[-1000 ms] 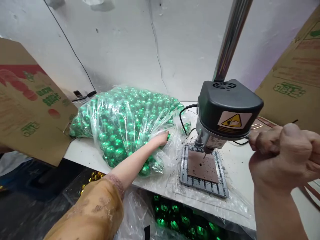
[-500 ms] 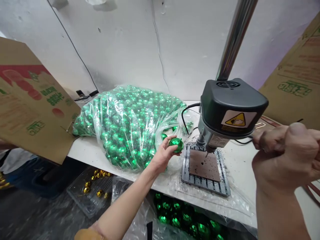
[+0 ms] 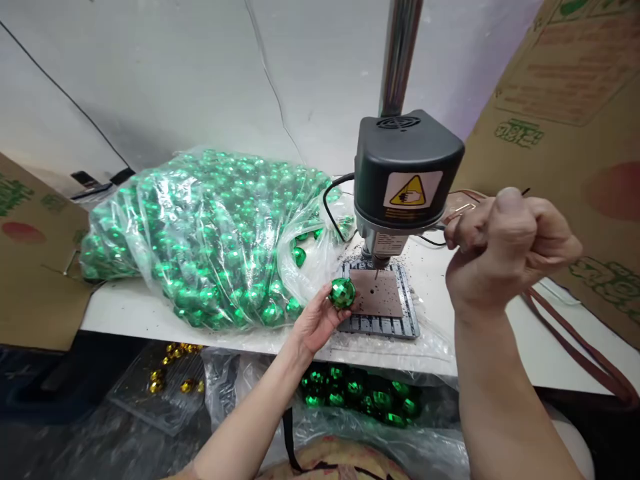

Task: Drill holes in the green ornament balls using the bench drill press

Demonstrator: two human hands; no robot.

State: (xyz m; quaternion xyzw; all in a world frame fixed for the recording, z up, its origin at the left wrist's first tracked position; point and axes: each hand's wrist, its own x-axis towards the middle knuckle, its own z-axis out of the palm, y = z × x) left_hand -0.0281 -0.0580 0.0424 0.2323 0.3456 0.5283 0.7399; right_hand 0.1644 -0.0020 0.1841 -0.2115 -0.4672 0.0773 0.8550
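The left hand (image 3: 315, 323) held a faceted green ball (image 3: 343, 293) in its fingertips, at the near left edge of the drill's base plate (image 3: 381, 325). The ball was just short of the brown pad (image 3: 376, 293) under the bit (image 3: 376, 268). The right hand (image 3: 505, 247) was closed in a tight fist beside the drill head (image 3: 407, 173), apparently round its thin handle (image 3: 439, 225), most of which the fingers hid.

Behind the left hand, a big clear bag of green balls (image 3: 205, 233) slumped across the white surface (image 3: 540, 347), its open mouth close to the base plate. More green balls lay in a bag below the surface (image 3: 360, 393).

The ball was round and glossy and pinched only by fingertips, so it could probably spin or skid if the bit met it off-centre. That would put the fingertips very near the point. The thin shell might also crack under too hard a press. Loose plastic from the bag mouth lay close enough to catch on the turning bit.
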